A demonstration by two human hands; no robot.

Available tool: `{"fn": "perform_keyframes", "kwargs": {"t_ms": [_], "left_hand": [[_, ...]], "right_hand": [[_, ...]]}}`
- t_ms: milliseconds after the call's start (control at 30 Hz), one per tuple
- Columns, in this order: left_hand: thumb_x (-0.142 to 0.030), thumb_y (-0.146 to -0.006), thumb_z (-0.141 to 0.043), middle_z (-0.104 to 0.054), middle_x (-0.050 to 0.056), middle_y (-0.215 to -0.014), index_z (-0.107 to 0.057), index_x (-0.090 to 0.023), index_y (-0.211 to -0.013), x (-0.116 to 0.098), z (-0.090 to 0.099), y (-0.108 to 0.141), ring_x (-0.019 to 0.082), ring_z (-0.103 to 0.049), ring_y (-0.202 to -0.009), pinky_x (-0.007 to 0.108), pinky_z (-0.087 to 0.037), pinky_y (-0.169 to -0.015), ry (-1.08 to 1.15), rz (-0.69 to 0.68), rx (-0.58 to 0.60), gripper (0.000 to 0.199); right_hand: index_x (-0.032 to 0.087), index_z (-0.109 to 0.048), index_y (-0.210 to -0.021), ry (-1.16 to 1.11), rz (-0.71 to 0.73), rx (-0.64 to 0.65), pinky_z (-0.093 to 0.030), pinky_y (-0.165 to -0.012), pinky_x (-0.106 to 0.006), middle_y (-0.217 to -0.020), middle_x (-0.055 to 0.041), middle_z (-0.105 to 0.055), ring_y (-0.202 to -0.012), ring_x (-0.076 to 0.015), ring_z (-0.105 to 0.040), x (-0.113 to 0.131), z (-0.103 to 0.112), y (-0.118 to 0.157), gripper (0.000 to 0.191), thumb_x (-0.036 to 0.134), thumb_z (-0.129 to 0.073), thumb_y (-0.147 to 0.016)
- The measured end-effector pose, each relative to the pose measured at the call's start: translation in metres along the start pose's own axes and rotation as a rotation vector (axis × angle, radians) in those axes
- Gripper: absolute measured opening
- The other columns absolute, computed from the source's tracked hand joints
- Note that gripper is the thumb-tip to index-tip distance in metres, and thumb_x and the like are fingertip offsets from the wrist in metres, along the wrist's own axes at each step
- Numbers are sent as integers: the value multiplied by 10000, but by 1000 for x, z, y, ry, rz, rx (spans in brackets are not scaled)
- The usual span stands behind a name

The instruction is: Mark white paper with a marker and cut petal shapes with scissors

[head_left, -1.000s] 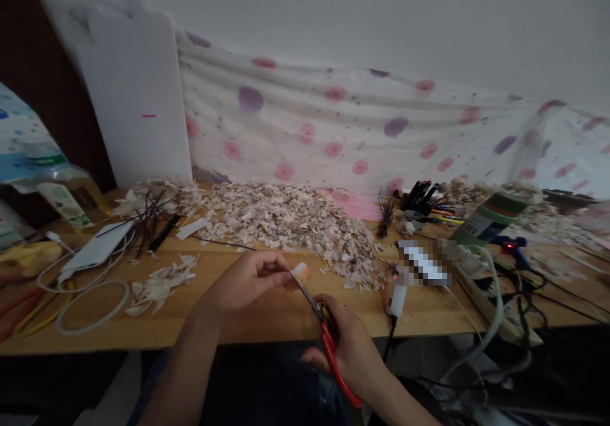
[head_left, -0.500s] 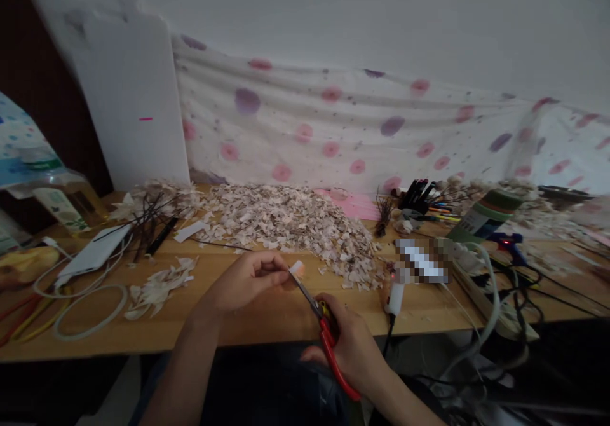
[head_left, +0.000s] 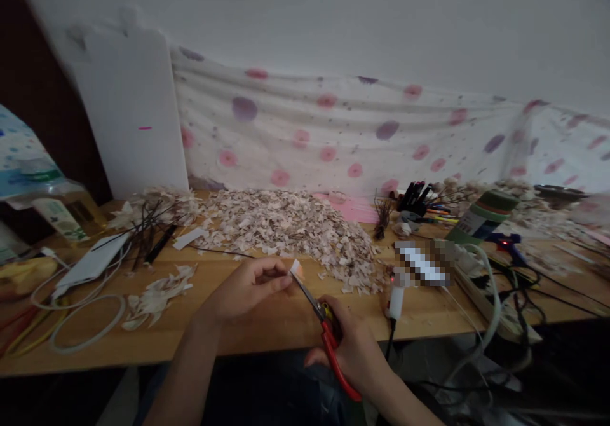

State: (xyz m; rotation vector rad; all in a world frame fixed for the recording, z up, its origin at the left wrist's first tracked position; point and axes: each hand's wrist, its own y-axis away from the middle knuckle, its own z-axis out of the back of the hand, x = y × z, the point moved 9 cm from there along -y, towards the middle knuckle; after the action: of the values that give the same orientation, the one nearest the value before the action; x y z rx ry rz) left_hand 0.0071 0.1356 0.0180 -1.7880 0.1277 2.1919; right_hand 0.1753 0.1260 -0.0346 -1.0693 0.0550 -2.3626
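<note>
My left hand (head_left: 255,286) is closed in a pinch on a small pale piece (head_left: 295,267), which sticks up past the fingertips. Red-handled scissors (head_left: 328,340) are gripped in my right hand (head_left: 355,343), their blades pointing up and left. The blade tips touch or nearly touch the pale piece beside my left fingertips; which of the two I cannot tell. Behind both hands, a broad heap of pale flakes (head_left: 290,222) spreads over the wooden table (head_left: 267,337).
At the left lie a white power bank (head_left: 93,264) with a looped cable, dark twigs and a bottle (head_left: 67,203). To the right are a green bottle (head_left: 486,216), a glue gun (head_left: 508,243), a power strip (head_left: 495,311), cords and a pen holder (head_left: 413,198).
The view has tilted slightly, so the table items sit a little lower. Both hands keep nearly the same pose, and the pale piece has shifted slightly at the blade tips.
</note>
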Motion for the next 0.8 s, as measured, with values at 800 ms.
{"fn": "perform_keyframes", "kwargs": {"t_ms": [800], "left_hand": [[-351, -883, -604, -699, 29, -847, -709, -182, -877, -1, 2, -1, 173, -633, -834, 278, -481, -790, -58, -25, -11, 199]], "right_hand": [[148, -515, -1187, -14, 23, 51, -485, -594, -324, -619, -9, -631, -618, -264, -639, 3, -1, -1, 961, 823, -723, -534]]}}
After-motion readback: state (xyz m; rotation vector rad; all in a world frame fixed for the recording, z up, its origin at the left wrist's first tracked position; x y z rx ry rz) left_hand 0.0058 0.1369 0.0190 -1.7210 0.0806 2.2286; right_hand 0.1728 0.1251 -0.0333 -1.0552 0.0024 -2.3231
